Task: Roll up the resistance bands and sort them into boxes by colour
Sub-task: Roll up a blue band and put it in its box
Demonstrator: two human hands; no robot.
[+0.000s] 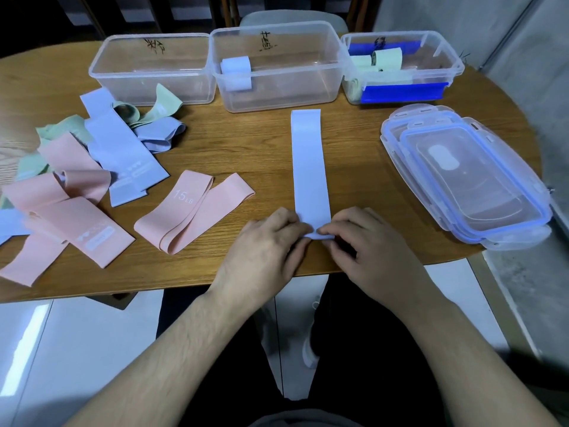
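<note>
Pale blue band flat on table, lying lengthwise from near edge toward middle box. Near end folded over, pinched from left by left hand, from right by right hand; fingertips almost meeting on fold. Middle box holds one blue roll; left box shows no contents; right box holds green rolls. Loose pink, blue, green bands heaped toward left edge. Stacked lids near right edge.
</note>
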